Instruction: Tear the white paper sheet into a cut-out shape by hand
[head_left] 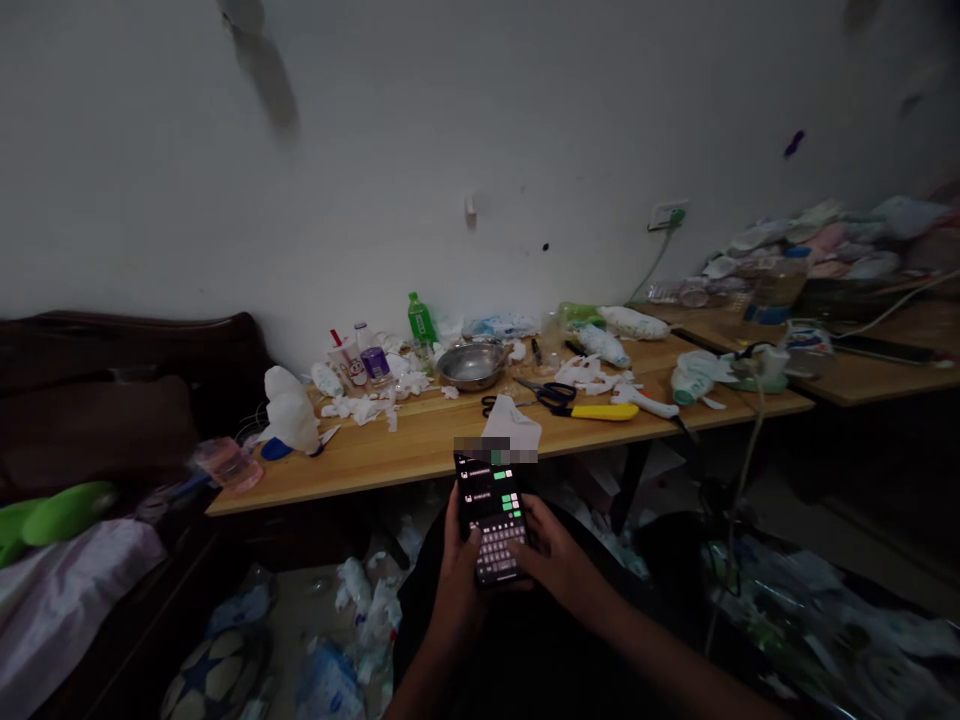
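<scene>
A dark phone (493,515) with a lit screen is held upright over the lap, just in front of the table's edge. The screen shows a chat with green bubbles and a keyboard. My left hand (459,570) grips the phone's left side, its thumb by the keyboard. My right hand (556,555) holds the right side, its thumb over the keys. Behind the phone, a white tissue (513,425) lies at the table's front edge, near black scissors (553,394) and a yellow-handled tool (604,411).
On the wooden table (315,475) stand a metal bowl (472,366), a green bottle (421,320), a cup (349,365) and crumpled tissues. A pink-tinted container (229,464) sits at the left corner. A cable (746,480) hangs at right. Litter and a ball (217,675) lie below.
</scene>
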